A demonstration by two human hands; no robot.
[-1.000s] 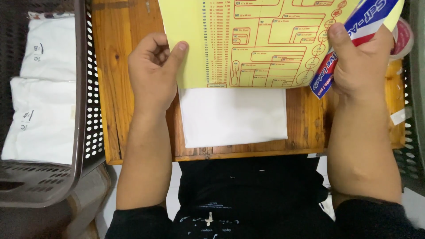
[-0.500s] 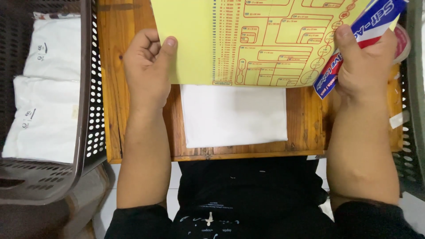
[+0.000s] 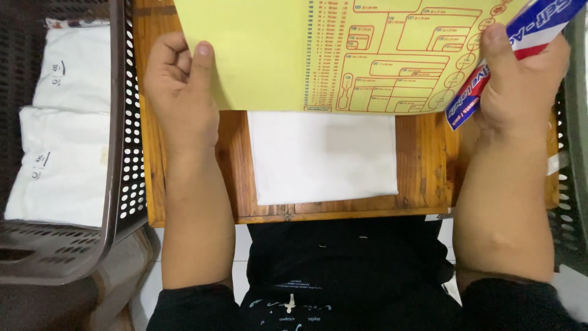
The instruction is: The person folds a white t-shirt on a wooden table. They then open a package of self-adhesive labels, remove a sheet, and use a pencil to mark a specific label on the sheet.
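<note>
The yellow sheet (image 3: 275,55) is held up over the far half of the table (image 3: 422,178), its lower edge hanging just above the white cloth (image 3: 321,156). Its right part is printed with red outlines and a column of small figures; its left part is plain. It looks thin and light, a limp paper that would bend or crease if pinched hard, so the side edges seem the best places to take it, with both sides held to keep it flat.

The left hand (image 3: 180,92) is at the sheet's left edge, fingers curled and pressed together, thumb lying along the paper; it appears to pinch that edge, though the fingertips behind the sheet are hidden. The right hand (image 3: 520,86) is at the sheet's right edge, closed around a red, white and blue packet (image 3: 508,58) that slants across the corner, the thumb pressing on top. Whether it also grips the sheet itself I cannot tell.

Below the sheet, the cloth lies flat and folded in a rectangle on the wood, between the two forearms. Left of the table a dark perforated basket (image 3: 125,141) holds stacked white bags (image 3: 61,153). Right of the table, the rim of a second basket (image 3: 566,202) shows.
</note>
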